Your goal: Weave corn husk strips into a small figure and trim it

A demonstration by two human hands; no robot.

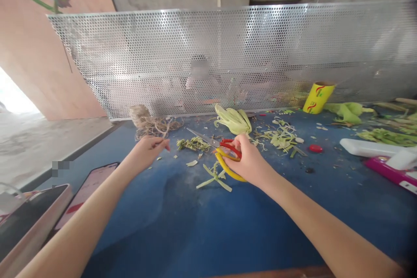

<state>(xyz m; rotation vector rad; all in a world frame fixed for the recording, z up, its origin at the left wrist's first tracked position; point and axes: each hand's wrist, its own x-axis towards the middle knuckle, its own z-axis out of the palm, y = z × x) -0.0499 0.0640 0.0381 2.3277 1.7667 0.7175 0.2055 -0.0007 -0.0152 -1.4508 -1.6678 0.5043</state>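
My right hand [249, 160] is closed around the handles of a pair of scissors [231, 171], one handle red and one yellow. The scissor blades point left and appear slightly apart. My left hand [148, 152] is pinched shut at the front of a tangled heap of tan twine [151, 126], and a strand of it seems to run to my fingertips. Between the hands lies a small pile of green plant scraps [193, 143]. Nearer to me are crossed pale green strips [215, 177], and behind the scissors sits a pale green leafy husk bundle [233, 119].
A perforated metal screen [228, 52] closes off the back of the blue table [182, 226]. A yellow tube [318, 97], shredded scraps [282, 134], a red cap [315, 148] and a white-and-magenta tool [387, 160] lie right. A phone [87, 191] and an open case [35, 217] are left.
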